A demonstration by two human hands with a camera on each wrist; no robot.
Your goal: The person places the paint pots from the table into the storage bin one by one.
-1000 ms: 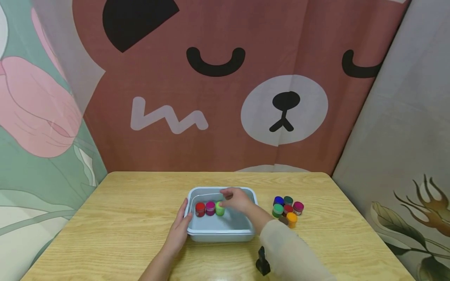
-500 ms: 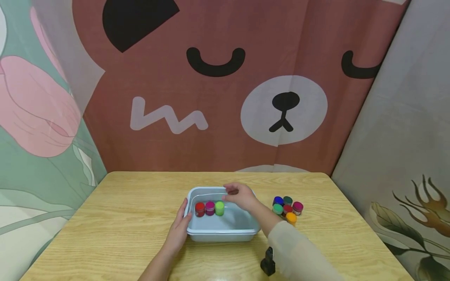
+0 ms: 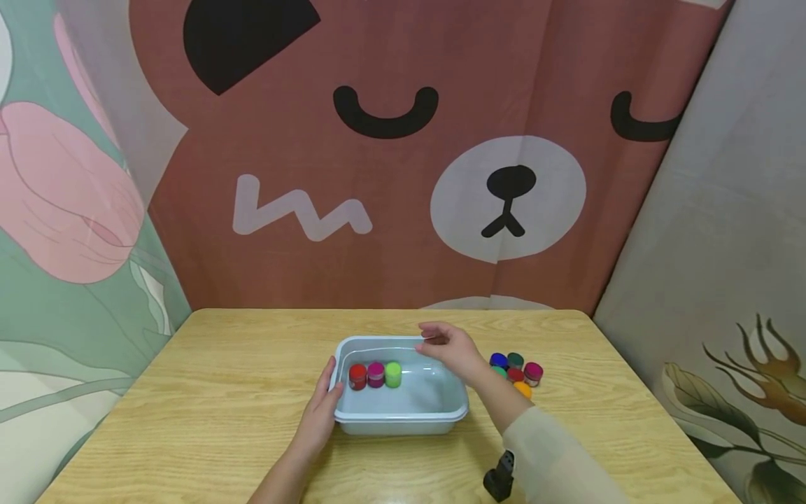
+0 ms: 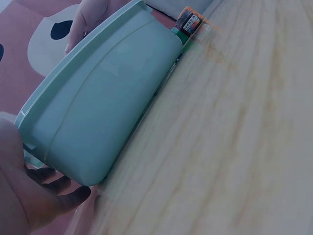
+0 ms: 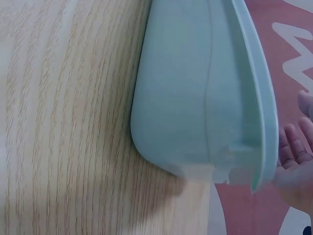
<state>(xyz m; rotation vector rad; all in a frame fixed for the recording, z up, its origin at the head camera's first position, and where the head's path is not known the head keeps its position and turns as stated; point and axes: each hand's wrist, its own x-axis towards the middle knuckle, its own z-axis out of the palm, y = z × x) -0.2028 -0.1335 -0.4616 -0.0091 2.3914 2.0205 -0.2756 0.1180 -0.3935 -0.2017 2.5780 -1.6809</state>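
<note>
A light blue plastic tub (image 3: 403, 425) stands on the table, and my left hand (image 3: 320, 413) grips its left side, thumb at the rim and fingers along the outer wall. In the left wrist view, the fingers (image 4: 73, 198) curl against the tub's end. Inside the tub, a red paint jar (image 3: 357, 376), a magenta paint jar (image 3: 376, 374) and a lime green paint jar (image 3: 393, 374) stand in a row towards the left. Over the tub's back right part hovers my right hand (image 3: 455, 350), holding nothing, fingers loosely bent.
Right of the tub, several more small paint jars (image 3: 515, 361) cluster on the wooden table (image 3: 220, 406); my right forearm partly covers them. A black device (image 3: 499, 477) is by my right sleeve. A bear-print cloth (image 3: 390, 266) hangs behind the table.
My right hand has left the lime green jar and moved right and slightly up, away from it. The jars in the tub and my left hand have stayed put.
</note>
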